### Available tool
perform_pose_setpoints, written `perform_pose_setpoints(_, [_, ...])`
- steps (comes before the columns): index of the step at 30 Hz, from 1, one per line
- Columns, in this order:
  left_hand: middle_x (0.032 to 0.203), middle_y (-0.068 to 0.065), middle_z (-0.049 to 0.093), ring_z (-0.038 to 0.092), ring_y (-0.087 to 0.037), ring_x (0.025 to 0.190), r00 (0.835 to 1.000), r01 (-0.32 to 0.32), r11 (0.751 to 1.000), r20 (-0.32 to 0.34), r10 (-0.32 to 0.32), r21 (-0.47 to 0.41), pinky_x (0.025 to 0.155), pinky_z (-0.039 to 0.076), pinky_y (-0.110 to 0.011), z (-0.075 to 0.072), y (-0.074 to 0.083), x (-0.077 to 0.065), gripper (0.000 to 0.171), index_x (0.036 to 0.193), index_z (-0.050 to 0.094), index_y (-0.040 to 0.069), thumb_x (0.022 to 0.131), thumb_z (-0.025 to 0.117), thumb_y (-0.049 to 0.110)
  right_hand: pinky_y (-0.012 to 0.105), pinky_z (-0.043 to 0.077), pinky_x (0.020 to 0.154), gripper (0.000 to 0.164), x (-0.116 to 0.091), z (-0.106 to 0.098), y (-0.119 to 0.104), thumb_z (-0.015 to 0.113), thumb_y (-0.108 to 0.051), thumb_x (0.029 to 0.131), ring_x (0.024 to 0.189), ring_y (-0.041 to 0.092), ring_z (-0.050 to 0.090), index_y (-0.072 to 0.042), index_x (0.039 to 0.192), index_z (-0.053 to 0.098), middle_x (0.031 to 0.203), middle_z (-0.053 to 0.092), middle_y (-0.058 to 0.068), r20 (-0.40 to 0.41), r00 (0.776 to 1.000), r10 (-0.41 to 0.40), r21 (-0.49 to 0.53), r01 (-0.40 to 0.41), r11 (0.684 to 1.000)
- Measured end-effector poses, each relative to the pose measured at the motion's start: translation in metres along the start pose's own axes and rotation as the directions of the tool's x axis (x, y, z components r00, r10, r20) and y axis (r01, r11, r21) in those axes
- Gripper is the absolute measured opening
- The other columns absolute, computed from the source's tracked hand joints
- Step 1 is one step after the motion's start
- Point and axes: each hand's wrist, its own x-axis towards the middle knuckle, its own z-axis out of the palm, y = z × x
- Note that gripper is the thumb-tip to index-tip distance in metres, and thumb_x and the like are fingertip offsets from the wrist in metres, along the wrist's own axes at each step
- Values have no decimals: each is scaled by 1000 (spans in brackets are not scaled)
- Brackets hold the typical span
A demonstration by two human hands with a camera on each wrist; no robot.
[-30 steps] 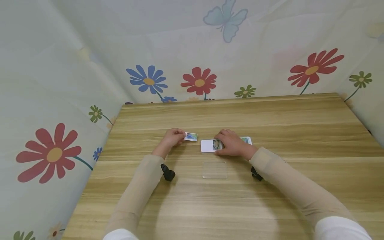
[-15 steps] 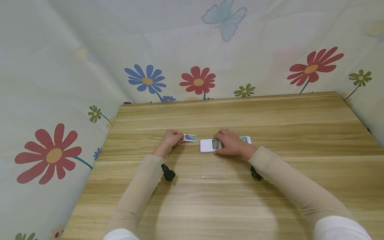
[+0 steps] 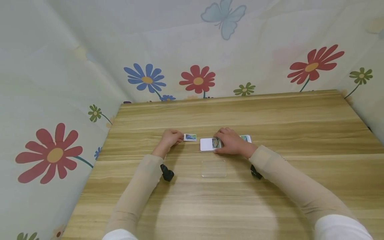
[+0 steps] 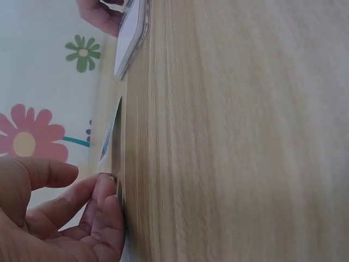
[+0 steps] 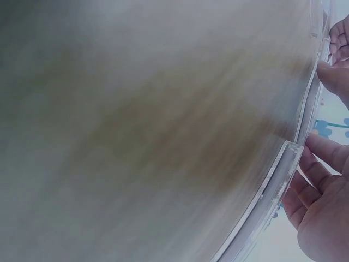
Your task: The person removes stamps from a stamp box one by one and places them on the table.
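Note:
A small picture card [image 3: 190, 137] lies on the wooden table, its left end right at the fingertips of my left hand [image 3: 172, 137]. The left wrist view shows that card [image 4: 110, 136] edge-on, slightly tilted, with the thumb [image 4: 54, 172] apart from the other fingers. My right hand [image 3: 231, 141] grips a clear card box [image 3: 206, 145], thumb on the near side and fingers on the far side. White cards fill the box, and a picture card [image 3: 216, 143] shows at its right end, partly under the hand.
A clear plastic lid [image 3: 214, 169] lies in front of the box. Right of it, another clear case with a picture card [image 3: 246, 138] is partly hidden by my right hand. A flowered cloth [image 3: 168, 50] hangs behind the table [image 3: 228, 213].
The small picture card has come down flatter on the table, and the left fingers now stand at its left end with less overlap. My right hand stays on the box.

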Motion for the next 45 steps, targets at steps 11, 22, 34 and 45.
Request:
perform_pose_setpoints(11, [82, -8, 64, 56, -9, 68, 1000, -28, 999, -13, 28, 20, 63, 48, -20, 0, 1, -1, 27, 106, 66, -10, 91, 55, 9, 46, 39, 96, 60, 1, 1, 2, 75, -38, 78, 107, 29, 49, -1, 122, 58, 116, 57, 15, 8, 1000, 21, -7, -21, 1000])
perform_pose_setpoints(22, [102, -16, 65, 55, -20, 86, 987, -149, 969, -28, 157, 195, 73, 45, -28, 12, 17, -9, 26, 108, 67, -3, 91, 57, 14, 48, 38, 96, 67, -3, -3, 5, 77, -41, 75, 107, 31, 49, 2, 122, 57, 116, 57, 17, -7, 1000, 20, -24, -20, 1000])
perform_pose_setpoints(34, [101, -18, 65, 60, -27, 93, 940, -325, 924, 179, 292, 200, 77, 50, -30, 32, 27, -10, 23, 108, 65, -6, 89, 62, 6, 48, 38, 95, 66, -8, -4, 10, 79, -40, 72, 107, 32, 49, 1, 120, 59, 112, 57, 16, -21, 1000, -2, -29, 1, 1000])
perform_pose_setpoints(45, [106, -19, 65, 61, -27, 96, 850, -479, 848, 362, 384, 227, 86, 50, -32, 52, 33, -8, 33, 110, 62, -4, 81, 73, 9, 48, 40, 93, 60, -8, -4, 15, 78, -41, 73, 105, 31, 50, -1, 116, 61, 110, 58, 14, -37, 999, -18, -52, 16, 999])
